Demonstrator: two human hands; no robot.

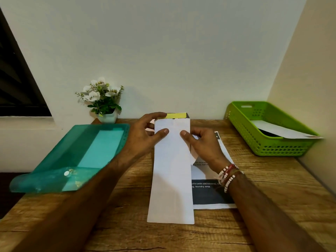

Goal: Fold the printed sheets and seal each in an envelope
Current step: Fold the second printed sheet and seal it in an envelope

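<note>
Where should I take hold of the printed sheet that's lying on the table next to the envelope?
Probably pinch its near right corner, coming from the right. The printed sheet lies flat, its left side is hidden by the envelope and the right hand covers its far part, so only that corner is free; lift the edge with a fingertip first.

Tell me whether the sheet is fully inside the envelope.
Partly in. A yellow-and-dark strip of the sheet sticks out past the top edge of the envelope.
</note>
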